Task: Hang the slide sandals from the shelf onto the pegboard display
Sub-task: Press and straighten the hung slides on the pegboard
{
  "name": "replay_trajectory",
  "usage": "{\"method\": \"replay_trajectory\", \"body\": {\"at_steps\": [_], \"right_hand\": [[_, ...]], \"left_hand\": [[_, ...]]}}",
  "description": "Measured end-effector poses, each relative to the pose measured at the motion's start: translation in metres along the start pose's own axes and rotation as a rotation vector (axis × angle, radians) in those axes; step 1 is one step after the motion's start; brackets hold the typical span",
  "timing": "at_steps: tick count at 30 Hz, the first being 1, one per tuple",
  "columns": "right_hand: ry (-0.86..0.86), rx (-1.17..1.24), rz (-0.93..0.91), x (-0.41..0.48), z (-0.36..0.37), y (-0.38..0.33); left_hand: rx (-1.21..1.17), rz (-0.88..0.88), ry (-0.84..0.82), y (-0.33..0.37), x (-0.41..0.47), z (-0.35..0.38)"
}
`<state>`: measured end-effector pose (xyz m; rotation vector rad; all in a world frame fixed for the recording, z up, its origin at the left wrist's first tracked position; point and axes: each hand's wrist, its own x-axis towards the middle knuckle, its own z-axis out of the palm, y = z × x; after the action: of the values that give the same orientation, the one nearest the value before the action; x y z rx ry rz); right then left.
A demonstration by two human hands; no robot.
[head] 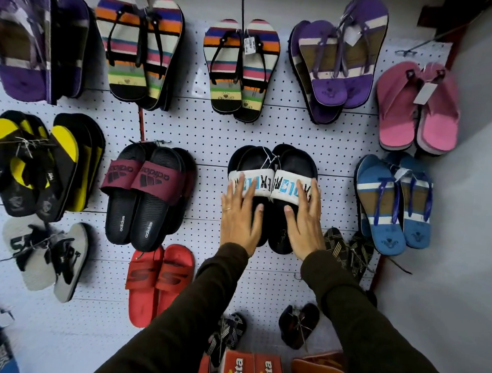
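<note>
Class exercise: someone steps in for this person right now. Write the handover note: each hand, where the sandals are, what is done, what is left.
Left hand: open, flat on the left sandal.
Right hand: open, flat on the right sandal.
Black slides with white straps: against the pegboard, between the maroon slides and the blue flip-flops.
Done: pair seemingly hung.
Left: check the hook holds, then let go.

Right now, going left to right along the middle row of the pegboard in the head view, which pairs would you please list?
Yellow-and-black sandals → maroon-strapped black slides → white-strapped black slides, with the left hand and right hand laid flat on them → blue flip-flops.
</note>
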<state>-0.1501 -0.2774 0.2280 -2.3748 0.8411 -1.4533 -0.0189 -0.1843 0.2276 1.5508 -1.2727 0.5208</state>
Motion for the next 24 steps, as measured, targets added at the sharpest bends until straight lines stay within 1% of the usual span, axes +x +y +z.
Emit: {"method": "replay_trajectory", "body": {"at_steps": [3, 5, 9, 12, 19, 21, 24], "right_hand": [[-0.066, -0.055, 0.018, 0.008, 0.007, 0.002], [-0.120, -0.084, 0.022, 0.012, 0.013, 0.004], [-0.214, -0.178, -0.011, 0.017, 0.024, 0.010], [-0.230, -0.196, 0.019, 0.023, 0.031, 0.011], [-0.206, -0.174, 0.069, 0.025, 0.034, 0.004], [-0.137, -0.157, 0.053, 0.022, 0.036, -0.002], [-0.019, -0.155, -0.004, 0.017, 0.045, -0.016]], "left_hand": [[0.137, 0.040, -0.152, -0.006, 0.011, 0.012], [0.195, 0.032, -0.213, -0.015, 0.016, 0.019], [0.215, -0.002, -0.298, -0.031, 0.026, 0.026], [0.209, -0.022, -0.357, -0.036, 0.034, 0.027], [0.145, -0.017, -0.377, -0.037, 0.039, 0.022], [0.151, -0.004, -0.346, -0.038, 0.037, 0.012], [0.181, -0.012, -0.233, -0.045, 0.030, -0.010]]}}
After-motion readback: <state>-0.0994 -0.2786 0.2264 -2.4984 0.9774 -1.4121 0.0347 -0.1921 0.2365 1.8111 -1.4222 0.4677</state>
